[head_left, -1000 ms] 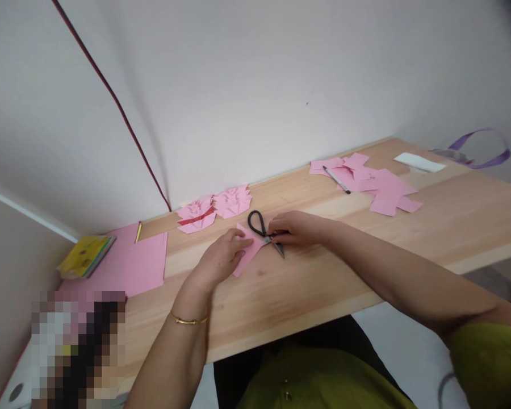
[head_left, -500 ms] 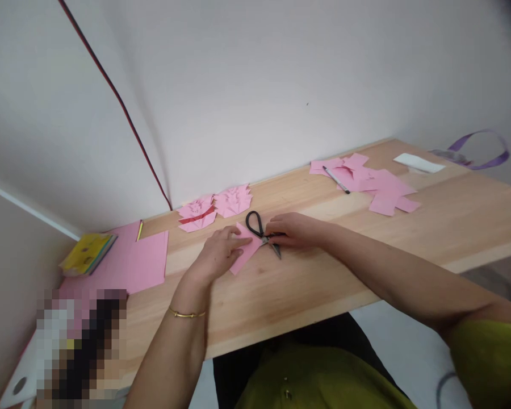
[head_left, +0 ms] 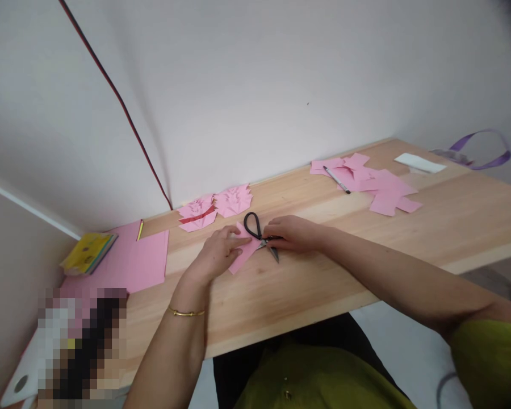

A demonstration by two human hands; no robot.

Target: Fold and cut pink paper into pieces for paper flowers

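A folded pink paper [head_left: 241, 258] lies on the wooden table [head_left: 306, 289] in front of me. My left hand [head_left: 216, 254], with a gold bangle on its wrist, rests on the paper and holds it with its fingers together. Black-handled scissors [head_left: 252, 224] lie across the paper's right corner, blades pointing toward me. My right hand [head_left: 296, 234] covers the middle of the scissors, its fingers curled over them next to the paper's edge.
Two folded pink paper flowers [head_left: 215, 207] lie near the wall. At the left are a large pink sheet [head_left: 142, 262], a yellow pencil [head_left: 139, 230] and a yellow booklet stack [head_left: 87, 253]. Far right hold pink scraps [head_left: 377, 184], a pen [head_left: 336, 180], white paper [head_left: 419, 163] and purple ribbon [head_left: 481, 150].
Both hands stay on the paper and scissors. The scissors have shifted slightly left along the paper with my right hand.
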